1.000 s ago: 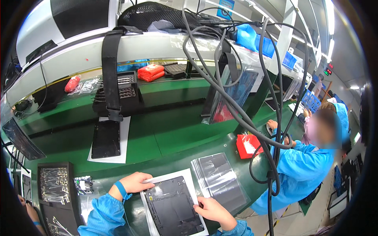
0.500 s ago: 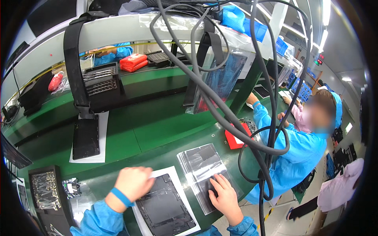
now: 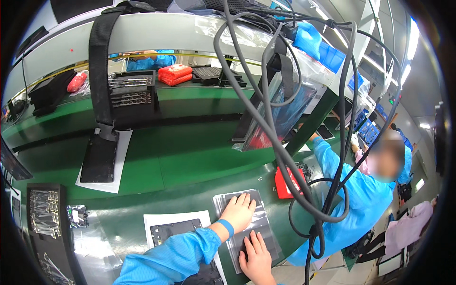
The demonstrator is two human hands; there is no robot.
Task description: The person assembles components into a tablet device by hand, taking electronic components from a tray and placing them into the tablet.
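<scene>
Stretched across the table, my left hand [image 3: 239, 212] lies with fingers extended on a stack of clear plastic sheets [image 3: 262, 219] that have dark areas. My right hand [image 3: 258, 260] rests lower on the same stack, its fingers spread and thumb apart. Neither hand visibly grips anything. Left of the stack, a black tablet-like housing [image 3: 164, 231] lies on white paper [image 3: 150, 220]; my left forearm covers much of it. What lies directly under my palms is hidden.
A black tray [image 3: 66, 228] of small metal parts stands left. Farther back lies another black panel [image 3: 99, 160] on paper. A red box [image 3: 283, 185] sits near hanging grey and black cables [image 3: 280, 147]. A co-worker in a blue smock [image 3: 363, 194] is at right.
My left hand has left the edge of the black housing and crossed right onto the plastic sheets. My right hand has slid a little lower on them. The view has shifted slightly.
</scene>
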